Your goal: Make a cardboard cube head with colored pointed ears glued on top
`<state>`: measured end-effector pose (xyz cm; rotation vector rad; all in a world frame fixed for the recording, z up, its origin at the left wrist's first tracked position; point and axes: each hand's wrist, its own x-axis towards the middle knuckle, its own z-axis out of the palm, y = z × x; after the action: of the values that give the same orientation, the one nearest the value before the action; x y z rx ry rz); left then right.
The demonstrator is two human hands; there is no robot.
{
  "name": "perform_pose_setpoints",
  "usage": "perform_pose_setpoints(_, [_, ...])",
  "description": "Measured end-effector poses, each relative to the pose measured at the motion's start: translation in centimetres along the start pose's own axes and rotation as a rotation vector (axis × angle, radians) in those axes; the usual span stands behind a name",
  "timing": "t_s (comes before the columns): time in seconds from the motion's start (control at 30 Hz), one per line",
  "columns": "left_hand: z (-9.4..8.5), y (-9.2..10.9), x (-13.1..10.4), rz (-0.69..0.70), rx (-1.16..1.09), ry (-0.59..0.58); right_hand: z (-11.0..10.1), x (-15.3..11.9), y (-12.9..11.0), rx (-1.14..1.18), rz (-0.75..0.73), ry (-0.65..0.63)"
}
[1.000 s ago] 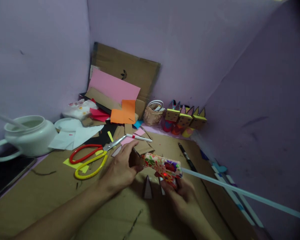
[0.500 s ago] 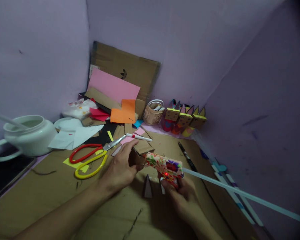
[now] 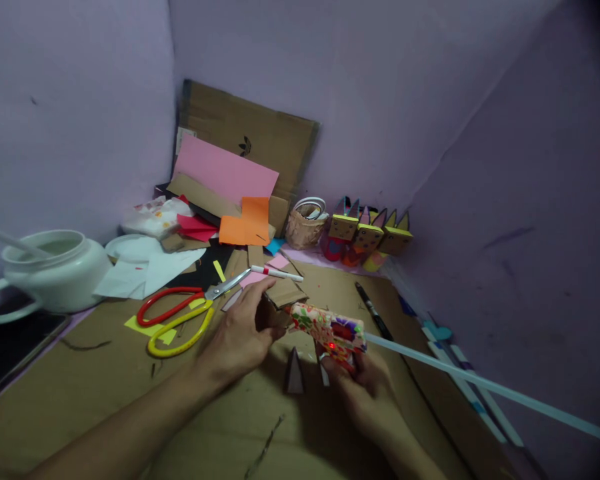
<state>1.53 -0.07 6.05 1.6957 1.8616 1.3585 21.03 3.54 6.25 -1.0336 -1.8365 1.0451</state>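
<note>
Centre frame: right hand (image 3: pixel 365 387) gripping glue gun (image 3: pixel 327 331), nozzle against cardboard piece (image 3: pixel 273 313) pinched in left hand (image 3: pixel 237 337). Risk: hot glue burning nearby fingertips.

Dim, soft focus, dark vignetted corners

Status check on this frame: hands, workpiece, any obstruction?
Right hand shut on glue gun, nozzle at cardboard piece. Left hand grips cardboard piece. Scissors lie left of the hands, apart from them; small cone just below the gun.
</note>
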Motion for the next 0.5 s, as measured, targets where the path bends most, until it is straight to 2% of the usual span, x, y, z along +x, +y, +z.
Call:
perform_pose_setpoints(0.2, [-0.12, 0.06, 0.03, 0.001, -0.01, 0.003, -0.04, -0.07, 0.78, 0.0, 0.01, 0.018])
perform_pose_setpoints(0.5, [-0.21, 0.19, 0.03, 0.018, -0.015, 0.013, -0.24, 0.21, 0.43, -0.028, -0.037, 0.038])
